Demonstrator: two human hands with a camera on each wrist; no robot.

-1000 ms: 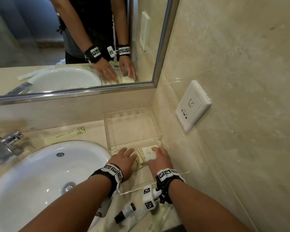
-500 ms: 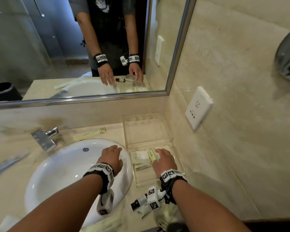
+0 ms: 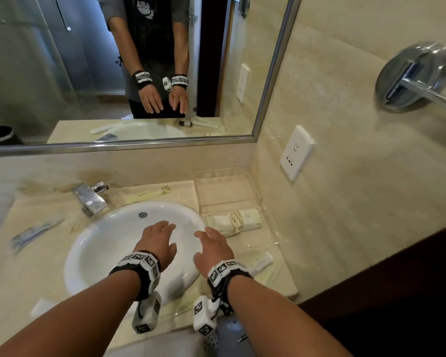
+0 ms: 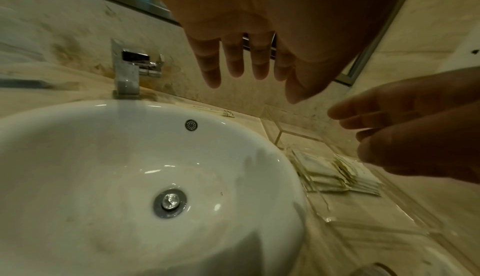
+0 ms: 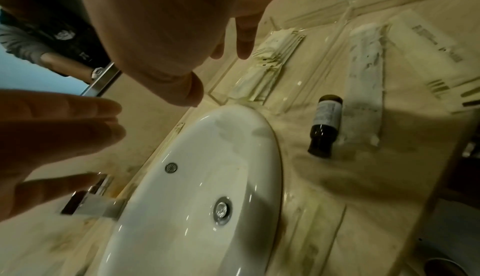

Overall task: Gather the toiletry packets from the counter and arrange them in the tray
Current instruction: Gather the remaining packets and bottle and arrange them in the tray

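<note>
A clear acrylic tray [image 3: 224, 194] sits in the counter's back right corner, against the wall. A small pile of cream toiletry packets [image 3: 233, 221] [image 4: 335, 173] [image 5: 267, 59] lies in its near half. Both hands hover empty above the white basin's right side, fingers spread and relaxed. My left hand [image 3: 159, 239] [image 4: 241, 63] is over the bowl. My right hand [image 3: 211, 247] [image 5: 233, 40] is just left of the tray's front edge, clear of the packets. A long cream packet [image 3: 150, 194] lies behind the basin, and a white packet [image 3: 262, 262] [image 5: 363, 83] lies on the counter near my right wrist.
A white basin [image 3: 108, 243] fills the counter's middle, with a chrome faucet [image 3: 89, 199] behind it. A dark small bottle [image 5: 323, 124] lies beside the white packet. A bluish packet [image 3: 34, 233] lies at far left. A wall socket [image 3: 296, 152] and a chrome fixture [image 3: 415, 76] are on the right wall.
Both hands have let go of the packets in the tray and drawn back and left over the basin, now open and empty. The head view has risen and widened.
</note>
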